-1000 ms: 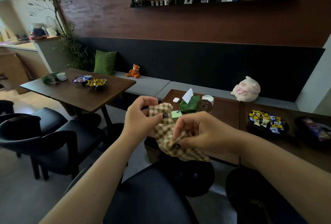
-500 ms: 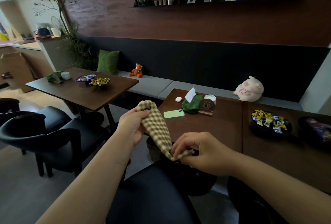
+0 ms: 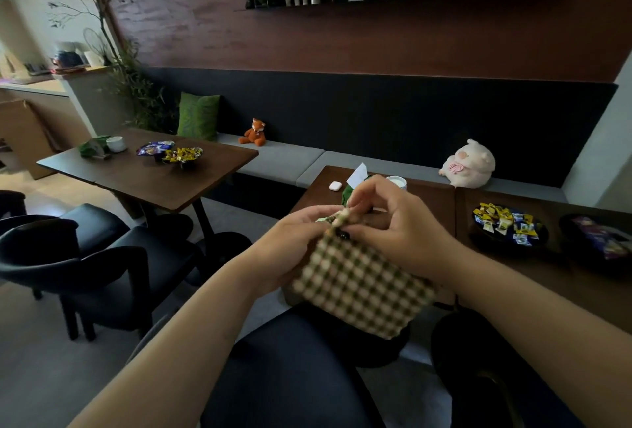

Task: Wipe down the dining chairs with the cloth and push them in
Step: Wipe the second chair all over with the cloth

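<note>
Checked woven cloth [image 3: 359, 287] — pinched by both hands [image 3: 345, 226].

two hands [image 3: 297, 243] [image 3: 396, 226], one cloth [image 3: 359, 287], two plush toys [image 3: 254, 132] [image 3: 470, 164] (on bench)

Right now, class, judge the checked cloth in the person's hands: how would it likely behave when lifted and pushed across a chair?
Probably floppy: the checked cloth hangs in a sagging sheet from where the left hand and right hand pinch its top edge. Likely light, since fingertips alone hold it. It may bunch when pushed unless pressed flat.
</note>
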